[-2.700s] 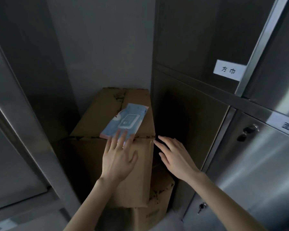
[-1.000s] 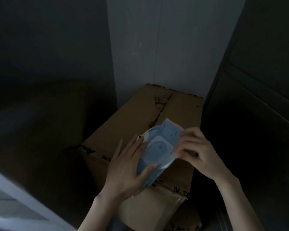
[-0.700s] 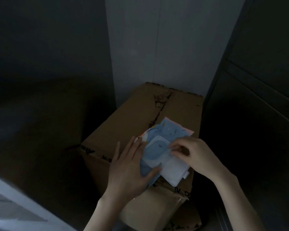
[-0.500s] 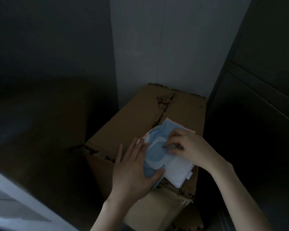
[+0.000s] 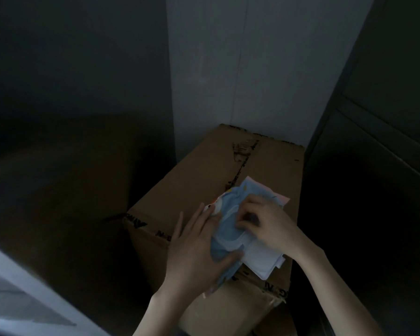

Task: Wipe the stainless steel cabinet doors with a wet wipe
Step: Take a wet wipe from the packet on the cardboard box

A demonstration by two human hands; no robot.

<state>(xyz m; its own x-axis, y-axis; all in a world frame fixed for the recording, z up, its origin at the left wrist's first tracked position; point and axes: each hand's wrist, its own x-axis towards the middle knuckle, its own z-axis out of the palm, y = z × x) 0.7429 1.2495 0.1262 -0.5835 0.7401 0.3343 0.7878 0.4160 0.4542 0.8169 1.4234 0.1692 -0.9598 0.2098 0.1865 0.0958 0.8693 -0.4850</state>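
Head cam is pretty dim, but you can make out the light-blue soft plastic wet wipe pack (image 5: 228, 229) sitting on the near right part of the brown corrugated cardboard box (image 5: 204, 180). It's crinkly and floppy, and its white rectangular flap (image 5: 260, 258) is peeled open and hangs over the box's front edge. The left hand (image 5: 199, 253) holds the pack from the side, fingers straight along its left edge and thumb hooked across the lower front. The right hand (image 5: 269, 226) has its fingers curled down on the pack's opening, pinching there; too dark to tell whether a wipe is between them.

The box top is matte, with torn tape along the centre seam and printed letters on the front edge. It's wedged in a tight nook: smooth pale wall panel (image 5: 228, 69) behind, dark metal cabinet (image 5: 374, 166) with a horizontal seam just beside its right edge, and shadowy open room to its left.
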